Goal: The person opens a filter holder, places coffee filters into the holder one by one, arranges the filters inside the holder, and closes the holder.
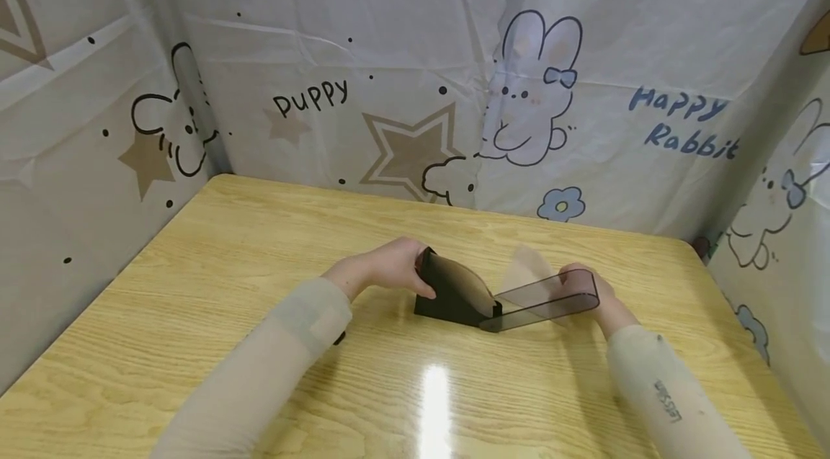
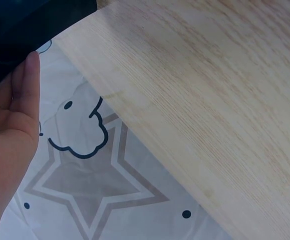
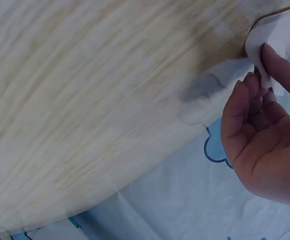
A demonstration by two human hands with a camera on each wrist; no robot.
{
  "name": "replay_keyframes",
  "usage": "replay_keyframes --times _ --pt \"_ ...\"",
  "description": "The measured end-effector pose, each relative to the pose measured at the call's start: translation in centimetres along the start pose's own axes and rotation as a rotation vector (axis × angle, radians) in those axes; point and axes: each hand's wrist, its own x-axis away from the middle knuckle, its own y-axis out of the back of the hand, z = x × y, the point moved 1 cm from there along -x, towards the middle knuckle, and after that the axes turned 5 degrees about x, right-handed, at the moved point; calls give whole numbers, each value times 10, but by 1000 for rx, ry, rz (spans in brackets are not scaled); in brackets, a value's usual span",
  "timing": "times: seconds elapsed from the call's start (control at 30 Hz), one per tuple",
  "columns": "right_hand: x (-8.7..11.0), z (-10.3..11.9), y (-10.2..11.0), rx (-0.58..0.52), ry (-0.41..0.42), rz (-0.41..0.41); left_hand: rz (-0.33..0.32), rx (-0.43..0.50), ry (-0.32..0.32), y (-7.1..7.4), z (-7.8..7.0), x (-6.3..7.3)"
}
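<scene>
A black wedge-shaped filter holder (image 1: 447, 298) stands on the table, its smoky see-through lid (image 1: 551, 308) swung down to the right. Brown paper coffee filters (image 1: 463, 279) fill it, their curved edge showing on top. My left hand (image 1: 395, 264) grips the holder's left end; in the left wrist view that hand (image 2: 12, 115) has its fingers against the dark holder wall (image 2: 35, 35). Behind the lid, my right hand (image 1: 586, 286) pinches a thin, pale filter (image 1: 524, 268). The right wrist view shows thumb and fingers of this hand (image 3: 264, 125) closed on the paper (image 3: 272, 40).
The wood-grain table (image 1: 259, 228) reaches back to a printed cloth (image 1: 389, 48) hanging behind and at both sides. A small dark piece (image 1: 340, 338) shows beneath the left sleeve.
</scene>
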Motion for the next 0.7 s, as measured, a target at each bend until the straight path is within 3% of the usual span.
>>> replay_keyframes --times 0.07,0.13,0.17,0.23,0.3,0.37,0.4,0.47,0.7 --pt "-8 -11 -3 -7 -2 4 1 -3 -9 0 0 -1" --pt "-36 -41 -16 -41 57 -26 2 -5 -12 0 0 -1" --pt "-58 -64 -27 -45 79 -33 2 -5 -14 1 0 -1" --pt "-122 -124 -58 -40 128 -100 2 -1 -15 1 1 -2" --pt "-119 -123 -52 -61 167 -155 1 4 -14 1 2 -2" --pt "-97 -104 -35 -75 147 -182 -1 6 -12 1 3 -2" --pt "-77 -86 -22 -95 142 -204 -1 5 -11 1 3 -2" --pt "-15 -33 16 -142 118 -197 -2 3 -12 0 3 -2" --pt "-6 -39 37 -185 82 -217 0 12 -16 -1 3 -3"
